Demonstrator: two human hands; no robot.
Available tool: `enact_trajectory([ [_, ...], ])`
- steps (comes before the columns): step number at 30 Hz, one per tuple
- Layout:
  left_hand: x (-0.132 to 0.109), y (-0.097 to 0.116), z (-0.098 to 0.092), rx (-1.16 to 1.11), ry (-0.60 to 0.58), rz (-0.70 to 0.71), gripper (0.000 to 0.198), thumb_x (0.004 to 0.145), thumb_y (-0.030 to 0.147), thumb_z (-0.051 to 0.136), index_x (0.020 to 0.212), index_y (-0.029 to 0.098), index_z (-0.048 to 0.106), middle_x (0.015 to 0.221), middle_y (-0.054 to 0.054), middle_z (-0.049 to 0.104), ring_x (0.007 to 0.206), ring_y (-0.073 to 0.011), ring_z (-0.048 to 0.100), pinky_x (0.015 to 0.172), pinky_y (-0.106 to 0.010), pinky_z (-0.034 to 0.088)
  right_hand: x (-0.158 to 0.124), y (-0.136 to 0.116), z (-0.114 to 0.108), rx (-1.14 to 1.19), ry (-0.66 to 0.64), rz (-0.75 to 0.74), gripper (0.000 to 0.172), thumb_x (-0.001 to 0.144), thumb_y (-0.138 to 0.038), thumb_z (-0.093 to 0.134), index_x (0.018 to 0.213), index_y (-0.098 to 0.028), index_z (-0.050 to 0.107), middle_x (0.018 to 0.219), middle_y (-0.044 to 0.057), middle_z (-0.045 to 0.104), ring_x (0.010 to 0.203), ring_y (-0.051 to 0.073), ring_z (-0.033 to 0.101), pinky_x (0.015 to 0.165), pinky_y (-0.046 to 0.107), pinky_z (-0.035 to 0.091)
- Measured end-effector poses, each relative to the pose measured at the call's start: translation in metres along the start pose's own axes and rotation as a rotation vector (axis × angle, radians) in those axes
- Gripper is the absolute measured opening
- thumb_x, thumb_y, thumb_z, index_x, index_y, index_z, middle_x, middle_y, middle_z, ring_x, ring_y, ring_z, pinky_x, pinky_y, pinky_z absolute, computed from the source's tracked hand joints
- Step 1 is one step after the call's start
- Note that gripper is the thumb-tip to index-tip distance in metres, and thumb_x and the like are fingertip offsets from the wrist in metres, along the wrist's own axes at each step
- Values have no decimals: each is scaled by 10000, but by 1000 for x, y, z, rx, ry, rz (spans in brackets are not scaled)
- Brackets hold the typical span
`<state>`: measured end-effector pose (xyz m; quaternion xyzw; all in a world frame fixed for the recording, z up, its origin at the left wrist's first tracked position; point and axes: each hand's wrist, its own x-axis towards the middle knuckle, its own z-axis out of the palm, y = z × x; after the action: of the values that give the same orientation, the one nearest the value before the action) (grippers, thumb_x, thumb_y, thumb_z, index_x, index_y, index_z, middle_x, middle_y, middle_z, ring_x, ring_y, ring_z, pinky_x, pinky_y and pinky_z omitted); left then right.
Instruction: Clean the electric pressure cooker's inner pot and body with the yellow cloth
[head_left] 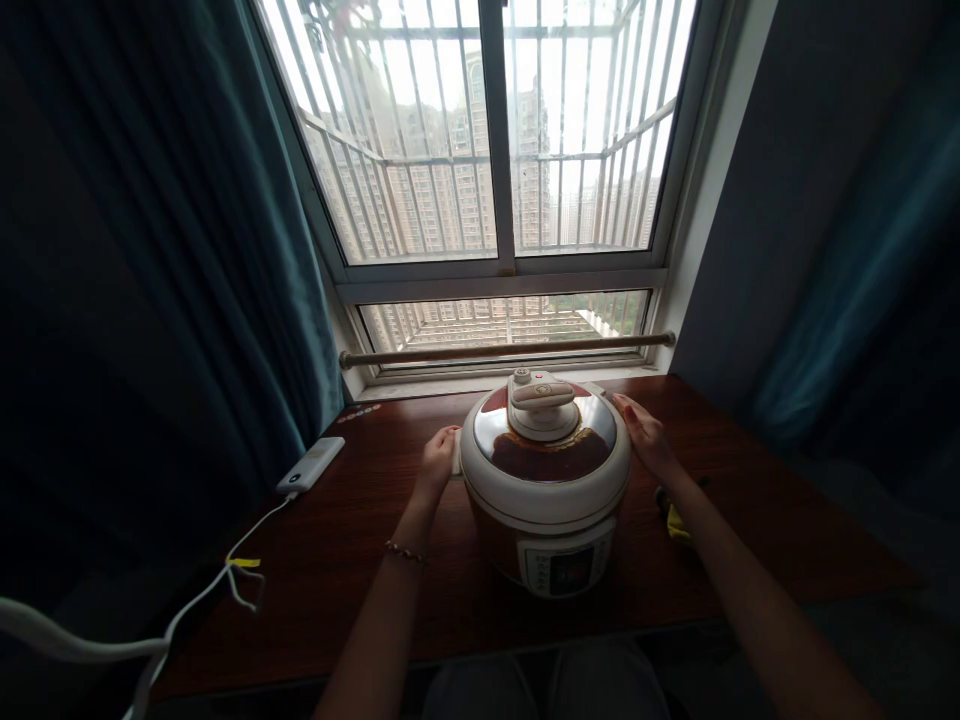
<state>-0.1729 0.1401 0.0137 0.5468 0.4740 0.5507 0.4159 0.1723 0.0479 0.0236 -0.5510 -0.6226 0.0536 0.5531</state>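
A round white and brown electric cooker (547, 500) stands upright on the dark red wooden table (360, 580). Its lid (555, 455) is on, with a pale handle (544, 397) across the top, and a control panel (568, 570) faces me. My left hand (437, 458) is closed around the side handle on the cooker's left. At the cooker's right rear edge is my right hand (641, 432), its fingers bent against the side; the cooker hides part of what they touch.
A white power bank (312, 465) with a white cable (196, 602) lies at the table's left edge. Something yellow and black (677, 524) is beside my right forearm. Behind the table are a window with a rail (510, 350) and blue curtains (247, 230).
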Motion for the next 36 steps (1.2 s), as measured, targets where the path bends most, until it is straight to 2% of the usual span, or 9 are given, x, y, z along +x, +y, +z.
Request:
enact_trajectory([
  [3,-1,2,1,-19,13,-18,490,552,584,576,748,136,607,657,-42,622,585,-169,545,546,-271,412,1,-5,-4,-15,-65,-14,580,879,-563,249,1166,-189,588,1242,81,546,1202,218,442,1059,401,280],
  [6,-1,3,2,-36,24,-25,517,553,614,577,746,135,608,667,-49,630,584,-171,552,546,-274,416,0,-3,-6,70,-86,30,597,858,-603,266,1177,-208,581,1266,62,531,1234,220,406,1080,406,234],
  [8,-4,3,2,-44,37,-23,538,576,630,560,762,128,615,686,-60,636,598,-176,561,555,-278,424,-3,2,-5,200,-36,113,616,848,-624,263,1195,-215,565,1288,52,512,1248,217,391,1085,398,222],
  [12,-16,1,3,-89,99,6,575,684,639,470,880,118,616,815,-83,654,678,-184,593,597,-278,445,-15,14,5,382,183,297,651,837,-639,277,1231,-186,529,1321,71,476,1244,223,398,1073,390,242],
  [17,-22,-2,9,-209,177,37,519,774,584,419,847,114,626,756,-63,657,630,-163,592,568,-259,444,-24,19,19,404,200,287,638,837,-620,307,1243,-171,509,1261,97,531,1160,221,486,1011,359,336],
  [21,-7,-4,16,-153,216,66,529,800,564,373,826,104,634,747,-72,649,626,-164,583,549,-256,431,-16,25,26,342,268,264,632,848,-612,275,1204,-160,537,1206,103,569,1116,218,517,978,349,363],
  [29,38,-13,35,-29,186,123,553,825,540,283,831,116,639,780,-92,652,693,-187,596,625,-284,449,21,54,35,266,259,179,658,850,-613,233,1171,-132,549,1165,113,590,1094,218,523,957,347,361],
  [33,55,-14,45,7,166,129,566,847,522,231,846,117,627,825,-113,653,732,-199,602,670,-301,457,40,63,36,245,239,208,684,827,-644,226,1157,-137,547,1176,114,578,1105,209,511,977,339,341],
  [36,59,-12,44,33,158,129,606,869,521,160,924,93,586,899,-146,647,815,-213,604,724,-322,460,42,67,29,227,198,264,685,812,-657,243,1153,-143,541,1198,127,560,1123,215,497,974,345,342],
])
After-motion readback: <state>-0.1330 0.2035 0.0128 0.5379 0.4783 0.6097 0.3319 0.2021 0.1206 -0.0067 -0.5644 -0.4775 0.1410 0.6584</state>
